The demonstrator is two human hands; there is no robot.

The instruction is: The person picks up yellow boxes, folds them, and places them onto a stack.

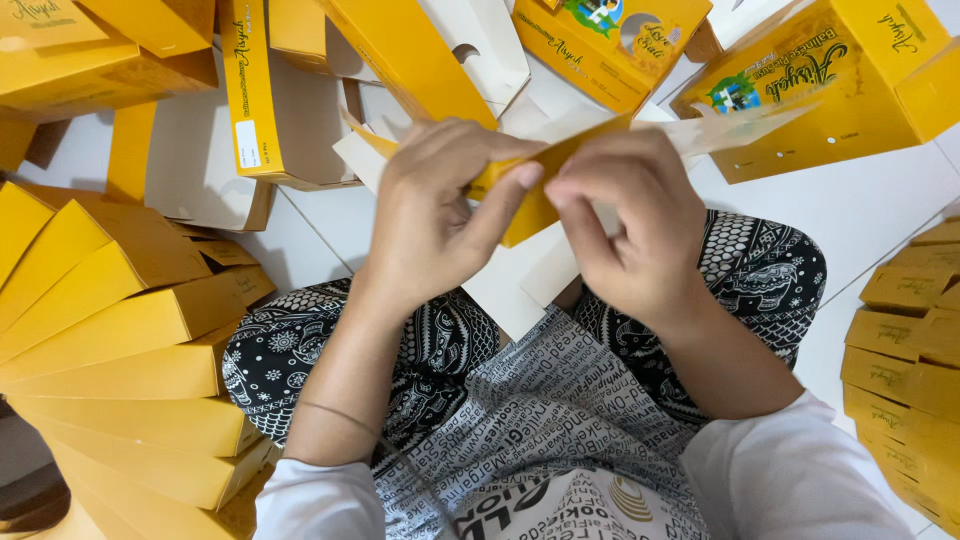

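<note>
Fingers: both hands are pinching one yellow box flap (525, 205) in the middle of the frame. The left hand (435, 215) is closing its thumb and fingers on the flap's left side. The right hand (625, 225) is closing on its right side, fingertips (560, 190) bent in tight.
Box in hand: it is a flat yellow and white card box (520, 270), not yet folded up. It is sitting over the person's lap, just above the patterned knees.
Work so far: judging by the piles, a lot is done already. This box is only being started, with its sides lying open and flat.
Biggest pile: a fan of folded yellow boxes (120, 330) is leaning at the left side of the frame. I am counting about eight, and some are hiding behind others.
Next pile: a stack of yellow boxes (905, 370) is standing at the right edge. I am counting about eight edges, cut off by the frame.
Loose boxes: about six open yellow boxes (280, 100) are lying along the top of the frame, some showing white insides.
Floor: white tiles (860, 215) are showing between the boxes.
Hands: two.
Smallest thing: one thin bracelet (345, 415) is sitting on the left arm.
</note>
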